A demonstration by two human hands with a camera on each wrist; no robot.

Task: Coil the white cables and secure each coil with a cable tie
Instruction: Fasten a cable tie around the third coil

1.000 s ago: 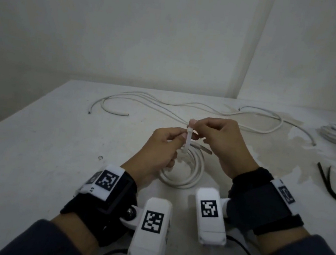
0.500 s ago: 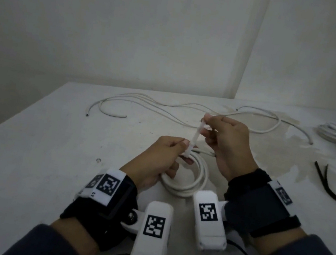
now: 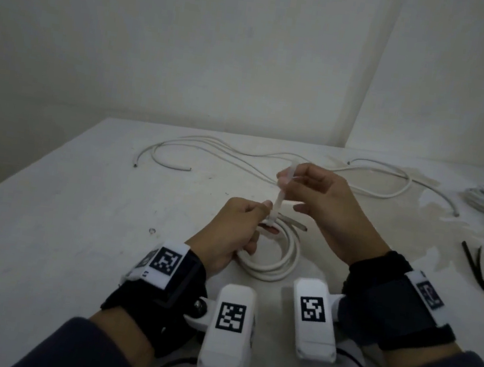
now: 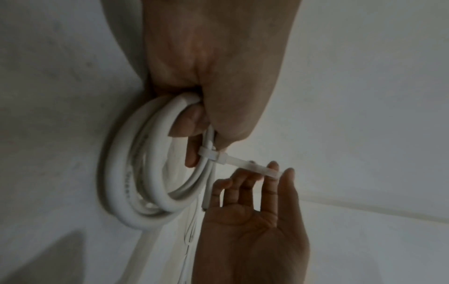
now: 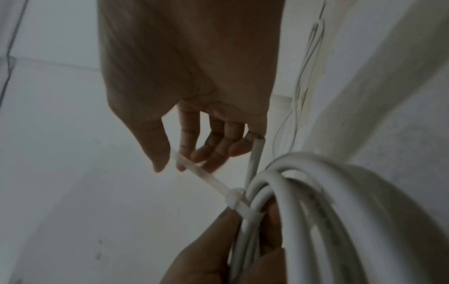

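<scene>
Nearest me, my left hand (image 3: 236, 232) grips the coil (image 3: 278, 257) of white cable at its 11 o'clock edge, fingers curled round the bundled turns just under the tie head (image 4: 210, 154). The coil lies near the front of the bench (image 3: 45, 219), partly lifted on that side.

The cable looks light but springy; I judge the turns would fan out if the grip eased, so the hold belongs beside the tie.

The cable tie (image 3: 281, 193) is thin, stiff and smooth, likely slippery. Its tail runs up toward 1 o'clock, long axis nearly upright. My right hand (image 3: 324, 200) pinches the tail's end between thumb and forefinger, other fingers loose.

Farther off, at 12 o'clock, a loose cable (image 3: 238, 155) lies uncoiled.
</scene>
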